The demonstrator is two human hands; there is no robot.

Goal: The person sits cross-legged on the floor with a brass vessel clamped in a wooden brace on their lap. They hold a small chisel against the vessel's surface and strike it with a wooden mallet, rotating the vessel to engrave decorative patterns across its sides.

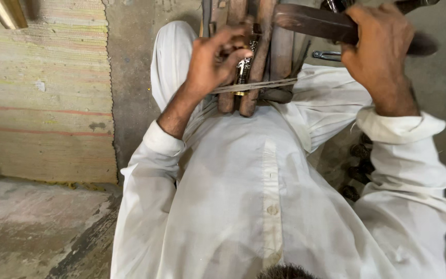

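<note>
I sit on the floor in white clothes, looking down at my lap. My left hand (213,59) is closed around a small shiny metal piece (243,67) held against a wooden clamp of upright bars (256,57) between my knees. A cord (264,84) is wound around those bars. My right hand (380,49) grips a long dark wooden-handled tool (311,21) that lies across the top of the clamp.
A striped woven mat (42,88) covers the floor on the left. Bare concrete (32,227) runs along the lower left. A metal tool (327,54) lies on the floor beyond the clamp. Several dark round pieces (360,168) sit under my right arm.
</note>
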